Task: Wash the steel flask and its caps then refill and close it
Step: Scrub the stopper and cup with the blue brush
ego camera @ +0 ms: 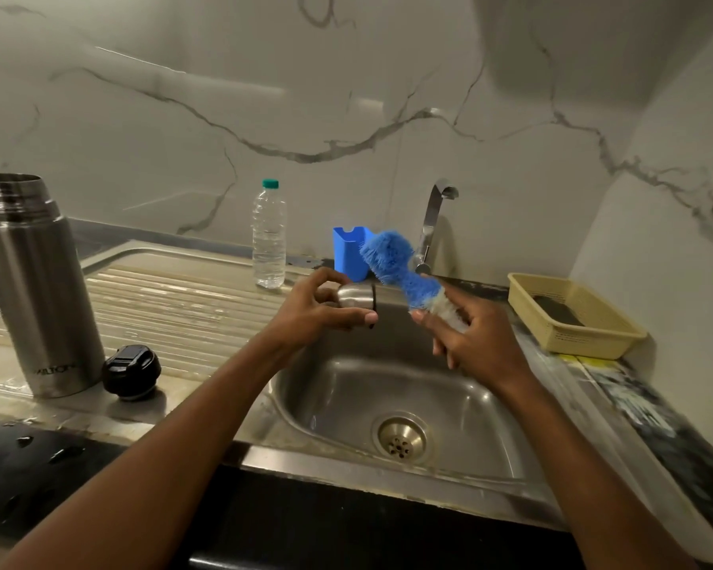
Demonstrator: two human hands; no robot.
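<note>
The tall steel flask [34, 290] stands upright and uncapped on the draining board at the left. Its black inner cap [131, 372] sits on the board just to its right. Above the sink basin [392, 405], my left hand [318, 310] holds the steel outer cap [357, 297] on its side, with the open end turned right. My right hand [470, 339] grips the handle of a blue bristle brush [392, 261], whose head points up and left, close to the cap but apart from it.
A clear plastic water bottle [269, 236] with a green lid stands behind the draining board [173, 294]. A blue holder [350, 250] and a chrome tap [435, 220] sit behind the basin. A yellow basket [569, 314] with a dark pad rests on the right counter.
</note>
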